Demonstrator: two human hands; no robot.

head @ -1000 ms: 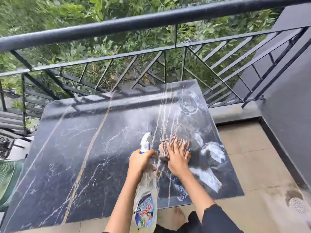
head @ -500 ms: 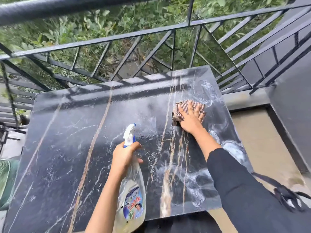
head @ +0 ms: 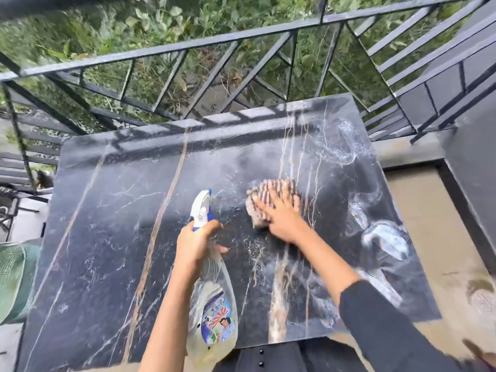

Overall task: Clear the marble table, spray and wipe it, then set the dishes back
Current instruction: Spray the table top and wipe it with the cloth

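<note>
The black marble table (head: 107, 237) with white and gold veins fills the middle of the view, bare of dishes, with wet foamy smears on its right half. My left hand (head: 197, 242) grips the neck of a clear spray bottle (head: 214, 312) with a blue-and-white trigger head, held over the table's near middle. My right hand (head: 279, 216) lies flat, fingers spread, pressing a striped brown-and-white cloth (head: 264, 194) onto the table just right of the bottle's nozzle.
A black metal railing (head: 241, 38) runs along the table's far edge, with greenery beyond. A dark wall (head: 477, 146) rises at the right above a tan tiled floor (head: 434, 226) with a drain. A green woven object (head: 13, 277) sits at the left edge.
My right hand has pulled the cloth back from the far right part of the table toward its middle, closer to the bottle. My left hand keeps the bottle in about the same place.
</note>
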